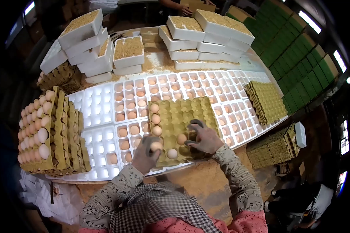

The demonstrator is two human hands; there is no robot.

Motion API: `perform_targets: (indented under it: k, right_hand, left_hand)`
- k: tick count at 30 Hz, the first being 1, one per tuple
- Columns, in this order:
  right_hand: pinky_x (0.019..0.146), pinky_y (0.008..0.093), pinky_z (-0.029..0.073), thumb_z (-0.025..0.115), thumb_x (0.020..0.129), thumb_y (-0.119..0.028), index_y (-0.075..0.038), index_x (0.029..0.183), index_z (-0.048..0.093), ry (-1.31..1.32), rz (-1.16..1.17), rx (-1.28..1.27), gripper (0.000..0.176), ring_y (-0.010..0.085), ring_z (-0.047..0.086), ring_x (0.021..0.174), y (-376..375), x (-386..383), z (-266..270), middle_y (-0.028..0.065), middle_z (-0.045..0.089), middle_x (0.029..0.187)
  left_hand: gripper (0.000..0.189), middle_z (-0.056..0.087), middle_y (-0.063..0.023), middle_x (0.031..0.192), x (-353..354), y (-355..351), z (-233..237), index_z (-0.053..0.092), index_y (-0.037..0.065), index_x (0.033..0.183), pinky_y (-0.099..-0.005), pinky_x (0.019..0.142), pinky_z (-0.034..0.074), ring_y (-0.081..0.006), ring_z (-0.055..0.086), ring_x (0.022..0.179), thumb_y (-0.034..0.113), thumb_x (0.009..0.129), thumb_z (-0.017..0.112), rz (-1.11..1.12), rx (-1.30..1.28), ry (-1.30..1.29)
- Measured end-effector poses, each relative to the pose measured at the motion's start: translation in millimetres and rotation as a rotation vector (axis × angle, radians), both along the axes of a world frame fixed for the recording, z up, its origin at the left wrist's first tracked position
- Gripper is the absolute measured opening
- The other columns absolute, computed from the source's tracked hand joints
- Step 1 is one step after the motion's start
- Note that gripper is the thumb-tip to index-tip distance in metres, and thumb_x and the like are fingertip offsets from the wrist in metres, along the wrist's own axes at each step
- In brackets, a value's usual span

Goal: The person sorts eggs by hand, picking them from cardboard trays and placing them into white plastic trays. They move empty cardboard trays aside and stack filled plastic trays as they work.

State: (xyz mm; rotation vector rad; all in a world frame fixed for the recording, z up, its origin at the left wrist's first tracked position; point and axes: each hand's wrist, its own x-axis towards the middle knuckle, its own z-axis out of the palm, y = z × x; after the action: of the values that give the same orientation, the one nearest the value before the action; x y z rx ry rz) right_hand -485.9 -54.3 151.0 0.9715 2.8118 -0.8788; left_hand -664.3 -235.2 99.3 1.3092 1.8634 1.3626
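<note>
A pulp egg tray (pixel 171 112) lies across the white foam trays in front of me. Along its left side runs a column of eggs, and two more sit near its front: a brown egg (pixel 181 139) and a paler egg (pixel 172 153). My left hand (pixel 144 155), gloved, has its fingers and thumb around an egg (pixel 156 146) at the tray's front left corner. Over the right part of the tray is my right hand (pixel 206 138), also gloved, fingers apart and bent. Its thumb is close to the brown egg, with no egg visible in its grasp.
White foam trays (pixel 99 101) cover the table, many pockets holding eggs. A stack of egg-filled pulp trays (pixel 62 139) stands left; pulp trays (pixel 266 101) are piled right. Foam boxes (pixel 221 29) are stacked behind, green cartons (pixel 295 58) beyond. Another person (pixel 315 198) is at lower right.
</note>
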Motion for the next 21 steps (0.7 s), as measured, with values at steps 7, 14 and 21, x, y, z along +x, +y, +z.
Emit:
perform_targets:
  k: [7,14,21]
  right_hand:
    - [0.082,0.0401,0.049,0.066,0.078,-0.029,-0.012,0.126,0.049,0.286,0.133,-0.255,0.053,0.0294,0.061,0.095,31,-2,-44,0.0133,0.058,0.108]
    - [0.075,0.0404,0.051,0.068,0.077,-0.034,-0.016,0.109,0.061,-0.176,0.546,0.626,0.037,0.0314,0.057,0.097,-43,-33,-68,0.0133,0.049,0.122]
    - [0.079,0.0408,0.051,0.070,0.075,-0.037,-0.015,0.109,0.060,0.090,0.629,0.203,0.042,0.0308,0.057,0.102,-46,-70,21,0.0130,0.048,0.123]
  left_hand:
    - [0.029,0.055,-0.0096,0.105,-4,31,5,0.058,0.010,0.109,-0.0367,0.072,0.050,-0.0276,0.060,0.089,0.022,0.083,0.059,-0.240,-0.505,0.727]
    - [0.039,0.056,-0.0097,0.112,-3,13,-31,0.056,0.014,0.117,-0.0381,0.074,0.051,-0.0296,0.061,0.091,0.028,0.081,0.063,-0.075,-0.364,0.858]
    - [0.052,0.059,-0.0106,0.116,-53,-139,20,0.054,0.012,0.121,-0.0373,0.084,0.051,-0.0302,0.061,0.102,0.013,0.073,0.073,0.400,-0.187,0.226]
